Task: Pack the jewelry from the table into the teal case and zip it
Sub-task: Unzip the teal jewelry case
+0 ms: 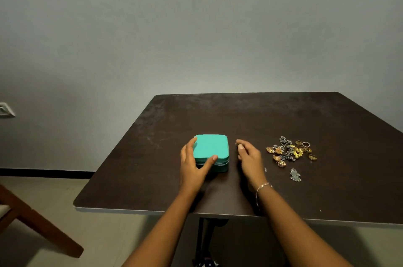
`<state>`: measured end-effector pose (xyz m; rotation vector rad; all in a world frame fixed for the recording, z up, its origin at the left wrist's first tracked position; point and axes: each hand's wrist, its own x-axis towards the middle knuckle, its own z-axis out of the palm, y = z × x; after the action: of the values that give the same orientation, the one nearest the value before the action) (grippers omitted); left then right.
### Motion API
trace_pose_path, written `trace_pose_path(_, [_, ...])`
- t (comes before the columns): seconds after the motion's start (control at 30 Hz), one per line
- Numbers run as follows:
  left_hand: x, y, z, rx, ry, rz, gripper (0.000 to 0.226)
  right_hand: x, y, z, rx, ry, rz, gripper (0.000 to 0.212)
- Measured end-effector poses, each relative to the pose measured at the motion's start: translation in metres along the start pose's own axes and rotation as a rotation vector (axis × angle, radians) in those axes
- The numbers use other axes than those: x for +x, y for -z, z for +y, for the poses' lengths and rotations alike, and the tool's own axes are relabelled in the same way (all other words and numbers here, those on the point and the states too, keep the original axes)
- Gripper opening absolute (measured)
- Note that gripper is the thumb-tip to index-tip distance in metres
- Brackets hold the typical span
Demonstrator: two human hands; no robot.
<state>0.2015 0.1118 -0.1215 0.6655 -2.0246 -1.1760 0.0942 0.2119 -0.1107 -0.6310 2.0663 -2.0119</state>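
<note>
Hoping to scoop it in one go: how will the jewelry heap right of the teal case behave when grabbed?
The jewelry heap is many small loose pieces, so it will probably scatter, not lift as one. Its dark beaded strands look floppy and tangled, likely dragging neighbours. The rings at its far edge may roll.

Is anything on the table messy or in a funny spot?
A little. The jewelry lies in a jumbled heap on the right side of the table, and one silver piece sits apart from the heap, nearer the person. The teal case is closed and looks undamaged.
</note>
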Motion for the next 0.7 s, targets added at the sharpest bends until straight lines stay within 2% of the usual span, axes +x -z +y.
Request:
trace_pose_path(0.07, [0.001, -0.001, -0.001, 0.058, -0.024, -0.046, 0.074, 0.025, 0.003, -0.004, -0.143, 0.002, -0.053, 0.033])
trace_pose_path(0.2, [0.001, -0.003, -0.004, 0.085, -0.015, -0.074, 0.073, 0.062, 0.003, -0.008, -0.401, 0.019, -0.301, 0.053])
trace_pose_path(0.33, [0.002, -0.004, -0.005, 0.114, -0.010, -0.076, 0.067, 0.075, -0.005, -0.008, -0.347, -0.023, -0.495, 0.060])
trace_pose_path(0.5, [0.003, -0.004, -0.003, 0.143, -0.010, -0.071, 0.065, 0.081, -0.010, -0.011, -0.285, -0.035, -0.598, 0.038])
trace_pose_path(0.7, [0.004, -0.004, -0.001, 0.166, -0.003, -0.074, 0.067, 0.092, -0.006, -0.005, -0.389, 0.029, -0.564, 0.022])
